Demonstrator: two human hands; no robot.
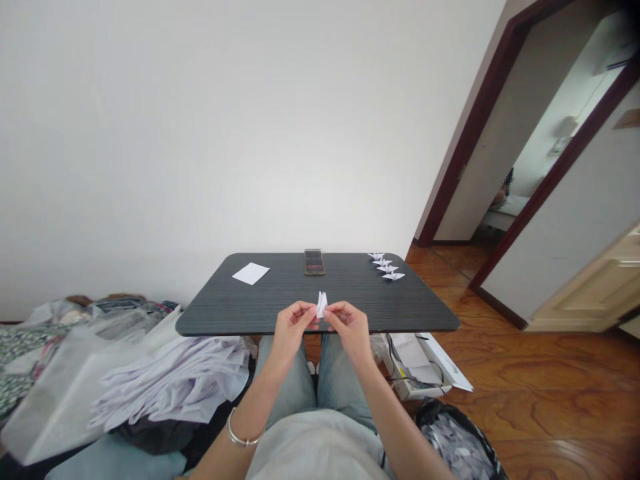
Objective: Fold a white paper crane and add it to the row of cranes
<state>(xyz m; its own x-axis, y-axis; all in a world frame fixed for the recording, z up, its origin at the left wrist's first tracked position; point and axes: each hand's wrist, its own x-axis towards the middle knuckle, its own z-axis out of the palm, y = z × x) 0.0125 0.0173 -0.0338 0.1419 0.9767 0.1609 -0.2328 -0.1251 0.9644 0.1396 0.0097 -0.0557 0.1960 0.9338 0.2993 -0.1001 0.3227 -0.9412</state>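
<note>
A small folded white paper (322, 304) with narrow points standing up is held above the near edge of the dark table. My left hand (295, 321) pinches its left side between thumb and fingers. On the other side, my right hand (349, 325) is closed on it in a similar pinch. Several folded paper cranes (387, 268) stand in a slanting row at the table's far right corner. A flat stack or sheet of white paper (251, 273) lies at the far left; how many sheets cannot be told.
The dark table (225, 307) stands against a white wall. At its back middle, a phone-like object (315, 262) leans upright. White clothes (180, 380) are piled at lower left. A white box (417, 367) and a black bag (457, 440) of scraps sit at lower right.
</note>
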